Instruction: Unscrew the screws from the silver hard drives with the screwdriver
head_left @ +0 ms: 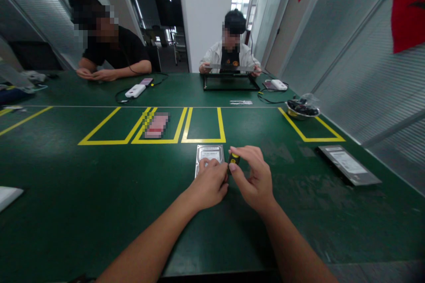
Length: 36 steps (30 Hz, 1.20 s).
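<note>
A silver hard drive with a white label lies on the green table in front of me. My left hand is curled over its near right part, gripping it and covering much of the label. Just right of the drive, my right hand pinches a short black-and-yellow screwdriver between thumb and fingers. The screwdriver's handle shows; its tip is hidden behind the left hand, so I cannot tell what it touches. The two hands are close together at the drive's right edge.
A larger silver device with a label lies at the right. Behind it stands a metal bowl of dark parts. Yellow tape marks rectangles; a blurred pink item lies in one. Two people sit opposite, one holding a flat panel above a black frame.
</note>
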{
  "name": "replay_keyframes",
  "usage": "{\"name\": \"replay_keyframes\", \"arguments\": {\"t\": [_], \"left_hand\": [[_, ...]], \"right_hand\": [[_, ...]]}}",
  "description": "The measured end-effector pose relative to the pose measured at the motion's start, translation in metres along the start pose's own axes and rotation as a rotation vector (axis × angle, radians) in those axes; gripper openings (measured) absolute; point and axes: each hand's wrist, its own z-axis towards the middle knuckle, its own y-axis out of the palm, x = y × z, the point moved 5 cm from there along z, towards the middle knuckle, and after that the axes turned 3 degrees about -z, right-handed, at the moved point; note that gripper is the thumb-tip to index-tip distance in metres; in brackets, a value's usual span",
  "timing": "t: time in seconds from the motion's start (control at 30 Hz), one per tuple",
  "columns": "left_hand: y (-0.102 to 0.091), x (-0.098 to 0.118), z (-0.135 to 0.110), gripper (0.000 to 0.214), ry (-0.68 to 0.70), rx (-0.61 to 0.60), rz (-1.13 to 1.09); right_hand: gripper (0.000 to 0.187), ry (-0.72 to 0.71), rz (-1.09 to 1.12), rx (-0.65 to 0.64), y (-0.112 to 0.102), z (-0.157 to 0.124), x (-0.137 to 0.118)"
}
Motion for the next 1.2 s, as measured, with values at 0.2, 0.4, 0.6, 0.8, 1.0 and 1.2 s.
{"name": "replay_keyframes", "arguments": {"t": [0.2,0.4,0.6,0.8,1.0,1.2], "left_hand": [[0.0012,0.0003,-0.0004,0.017,0.0,-0.007,0.005],[0.0002,0.0004,-0.0002,0.014,0.007,0.002,0.026],[0.0005,-0.0006,0.0,0.016,0.0,-0.001,0.01],[-0.0004,-0.0008,-0.0002,0.012,-0.007,0.0,0.002],[0.0008,-0.0008,-0.0005,0.015,0.001,0.001,-0.003],[0.0013,-0.0014,0.0006,0.01,-0.028,-0.018,0.014]], "right_hand": [[0.043,0.005,0.033,-0.028,0.0013,-0.0007,0.0001],[0.042,0.002,0.051,-0.049,0.0006,-0.0007,0.0003],[0.044,-0.01,0.067,-0.012,0.0013,-0.004,0.0024],[0.042,-0.023,0.079,-0.027,0.0012,-0.004,-0.0011],[0.034,0.028,0.045,0.042,-0.0009,-0.005,0.0045],[0.034,0.02,0.087,-0.011,-0.0006,-0.0043,0.0034]]}}
